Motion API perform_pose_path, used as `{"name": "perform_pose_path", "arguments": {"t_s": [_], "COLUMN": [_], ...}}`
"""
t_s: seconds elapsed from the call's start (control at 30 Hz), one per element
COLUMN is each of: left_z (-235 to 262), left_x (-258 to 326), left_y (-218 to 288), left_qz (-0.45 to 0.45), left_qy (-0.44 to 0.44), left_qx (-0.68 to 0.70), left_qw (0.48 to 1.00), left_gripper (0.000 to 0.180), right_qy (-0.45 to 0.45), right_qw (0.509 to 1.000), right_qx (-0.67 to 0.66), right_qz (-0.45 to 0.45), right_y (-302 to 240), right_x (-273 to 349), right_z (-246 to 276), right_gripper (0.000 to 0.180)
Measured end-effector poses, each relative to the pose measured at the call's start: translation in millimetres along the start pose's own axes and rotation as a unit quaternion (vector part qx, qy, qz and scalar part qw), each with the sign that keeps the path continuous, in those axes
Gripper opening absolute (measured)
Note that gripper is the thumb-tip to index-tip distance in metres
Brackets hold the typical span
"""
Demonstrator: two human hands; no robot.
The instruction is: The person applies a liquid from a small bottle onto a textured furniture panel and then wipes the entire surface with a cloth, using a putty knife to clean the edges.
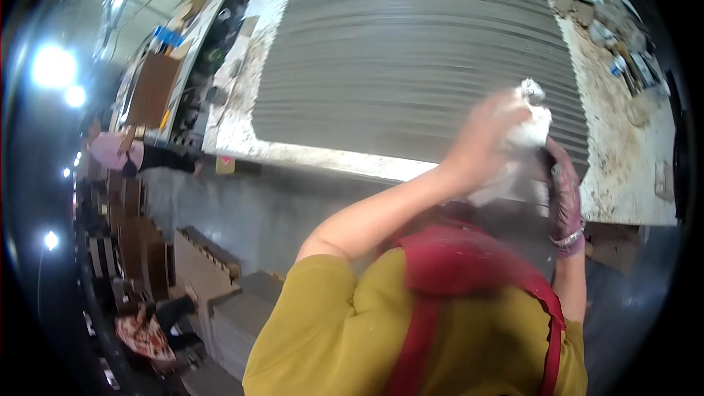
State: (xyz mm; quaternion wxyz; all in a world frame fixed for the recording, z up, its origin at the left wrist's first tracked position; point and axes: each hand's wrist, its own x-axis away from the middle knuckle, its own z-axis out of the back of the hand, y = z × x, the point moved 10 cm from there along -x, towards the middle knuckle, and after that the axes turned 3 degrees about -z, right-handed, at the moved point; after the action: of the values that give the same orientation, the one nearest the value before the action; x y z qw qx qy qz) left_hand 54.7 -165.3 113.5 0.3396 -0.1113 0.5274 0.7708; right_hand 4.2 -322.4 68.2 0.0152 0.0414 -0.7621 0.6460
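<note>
A large grey ribbed panel (381, 66) with wavy side edges lies on a white, brown-stained table (616, 169) in front of me. My bare left hand (484, 132), smeared by motion, is closed on a crumpled white cloth (534, 126) over the panel's near right part. In a thin purplish glove, my right hand (566, 191) is at the panel's near right corner, close to the cloth. Its fingertips are partly hidden, so I cannot tell whether it grips the edge. More blurred white material hangs below the left hand.
Loose clutter, with a blue-marked can (618, 66) and clear plastic, covers the table's far right. At the left stands another workbench (194, 51). A person in pink (117, 150) is beyond it. Another person (150, 334) is at lower left, near stacked cardboard (202, 264).
</note>
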Motion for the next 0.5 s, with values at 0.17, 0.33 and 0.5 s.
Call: {"name": "perform_pose_path", "arguments": {"t_s": [0.17, 0.33, 0.5], "left_z": [13, 43, 218], "left_x": [16, 75, 142], "left_y": [-21, -68, -148], "left_qz": [-0.009, -0.094, 0.029], "left_qy": [-0.094, -0.085, -0.062], "left_qx": [-0.309, -0.377, -0.442], "left_qw": [0.946, 0.918, 0.894], "left_gripper": [0.063, 0.076, 0.056], "right_qy": [0.086, 0.106, 0.134], "right_qw": [0.89, 0.698, 0.652], "right_qx": [0.426, 0.676, 0.717], "right_qz": [0.139, 0.211, 0.207], "right_y": [-4, 38, 43], "right_x": [-37, -71, -75], "right_z": [34, 10, 6], "right_gripper": [0.04, 0.048, 0.049]}}
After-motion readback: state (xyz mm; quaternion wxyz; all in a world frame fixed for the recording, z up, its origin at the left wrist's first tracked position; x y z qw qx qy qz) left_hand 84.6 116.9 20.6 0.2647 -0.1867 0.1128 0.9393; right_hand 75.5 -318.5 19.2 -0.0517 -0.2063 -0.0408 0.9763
